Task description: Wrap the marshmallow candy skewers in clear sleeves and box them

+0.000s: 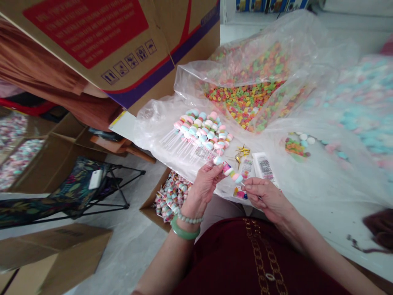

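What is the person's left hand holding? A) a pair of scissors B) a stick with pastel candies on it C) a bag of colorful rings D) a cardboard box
B: the left hand grips a stick with pastel candies threaded along it.

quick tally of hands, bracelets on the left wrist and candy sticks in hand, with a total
hands: 2 (left hand, right hand)
bracelets on the left wrist: 2 (green bangle, beaded bracelet)
candy stick: 1
total: 5
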`<state>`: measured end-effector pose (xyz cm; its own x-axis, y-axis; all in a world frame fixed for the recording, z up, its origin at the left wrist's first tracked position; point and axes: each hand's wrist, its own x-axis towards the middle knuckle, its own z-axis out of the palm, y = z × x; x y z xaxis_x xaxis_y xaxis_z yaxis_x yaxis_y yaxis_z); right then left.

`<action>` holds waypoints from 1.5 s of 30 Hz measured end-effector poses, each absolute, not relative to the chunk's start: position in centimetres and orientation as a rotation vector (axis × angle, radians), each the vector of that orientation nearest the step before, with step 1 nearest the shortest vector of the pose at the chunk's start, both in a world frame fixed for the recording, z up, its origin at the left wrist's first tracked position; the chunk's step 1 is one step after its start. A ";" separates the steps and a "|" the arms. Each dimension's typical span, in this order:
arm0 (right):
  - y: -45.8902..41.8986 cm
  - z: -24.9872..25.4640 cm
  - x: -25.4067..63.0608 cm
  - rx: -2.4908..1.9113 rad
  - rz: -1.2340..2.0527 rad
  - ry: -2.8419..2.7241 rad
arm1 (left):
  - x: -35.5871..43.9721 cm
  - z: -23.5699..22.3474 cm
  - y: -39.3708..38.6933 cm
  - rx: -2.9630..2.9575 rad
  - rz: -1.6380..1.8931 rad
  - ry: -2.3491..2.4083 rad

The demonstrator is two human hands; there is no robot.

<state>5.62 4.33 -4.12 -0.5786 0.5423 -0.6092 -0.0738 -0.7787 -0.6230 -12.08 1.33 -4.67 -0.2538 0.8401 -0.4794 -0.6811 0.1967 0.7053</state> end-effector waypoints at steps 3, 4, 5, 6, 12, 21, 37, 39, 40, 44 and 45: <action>4.2 -4.4 5.3 -1.181 2.379 -0.763 | -12.1 -4.7 1.3 0.153 1.432 1.075; 4.2 -4.5 5.3 -1.177 2.380 -0.759 | -12.3 -4.7 1.3 0.134 1.436 1.060; 4.1 -4.6 5.3 -1.171 2.384 -0.759 | -12.6 -4.7 1.3 0.109 1.449 1.045; 4.1 -4.6 5.4 -1.164 2.392 -0.761 | -13.0 -4.6 1.4 0.082 1.463 1.025; 4.2 -4.2 5.9 -1.167 2.425 -0.800 | -14.0 -4.3 2.2 0.012 1.476 0.900; 3.8 -4.4 5.5 -1.214 2.355 -0.859 | -11.0 -4.3 2.0 0.053 1.549 0.979; 2.5 -5.3 6.3 -1.071 0.765 -2.460 | -10.7 -5.2 1.3 -0.061 1.566 0.877; 2.1 -5.5 6.2 -0.974 0.570 -2.549 | -10.0 -5.0 1.3 -0.023 1.580 0.913; 2.0 -5.6 6.1 -0.942 0.533 -2.568 | -9.7 -5.0 1.3 -0.011 1.570 0.928; 2.2 -5.9 5.7 -1.031 0.739 -2.409 | -8.5 -5.3 1.0 -0.016 1.504 0.895; 2.4 -5.9 5.6 -1.089 0.865 -2.317 | -8.4 -5.4 1.0 -0.022 1.488 0.868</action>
<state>5.61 2.38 -5.91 -0.5957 0.7944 0.1187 0.5221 0.4953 -0.6943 -8.39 0.96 -5.38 -0.1510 0.8465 -0.5106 -0.8613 0.1409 0.4882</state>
